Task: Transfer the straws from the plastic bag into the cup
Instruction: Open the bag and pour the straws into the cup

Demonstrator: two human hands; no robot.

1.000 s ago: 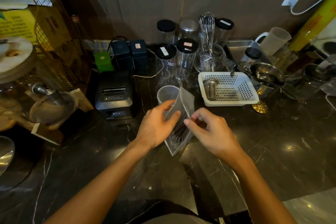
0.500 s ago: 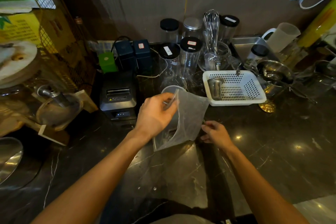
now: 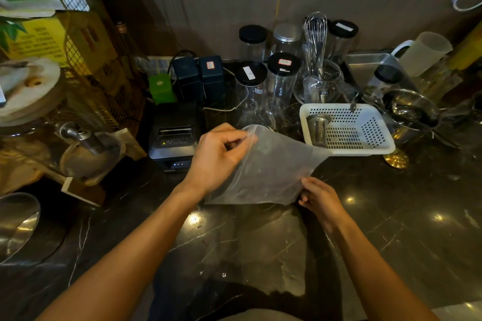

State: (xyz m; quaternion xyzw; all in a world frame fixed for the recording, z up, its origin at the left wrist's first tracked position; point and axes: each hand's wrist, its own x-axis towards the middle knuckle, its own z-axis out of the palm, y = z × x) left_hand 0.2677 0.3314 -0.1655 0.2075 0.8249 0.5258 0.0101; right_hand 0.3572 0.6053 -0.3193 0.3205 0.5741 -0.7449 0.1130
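Note:
My left hand (image 3: 217, 156) pinches the top left corner of a translucent plastic bag (image 3: 271, 167) and holds it up above the dark marble counter (image 3: 260, 247). The fingertips of my right hand (image 3: 319, 198) grip the bag's lower right corner. The bag is stretched between both hands, tilted, with its top edge toward the jars. I cannot make out any straws through the cloudy plastic. The cup stands behind the bag and is hidden by it.
A black receipt printer (image 3: 174, 138) stands left of my left hand. A white perforated basket (image 3: 365, 122) holding a metal strainer (image 3: 317, 128) sits at the right. Clear jars with black lids (image 3: 283, 78) and a whisk (image 3: 315, 34) stand behind. Metal bowls (image 3: 409, 109) crowd the far right.
My right hand left the bag's mouth and dropped to its lower corner. My left hand lifted the top corner, so the bag now hangs spread over the cup.

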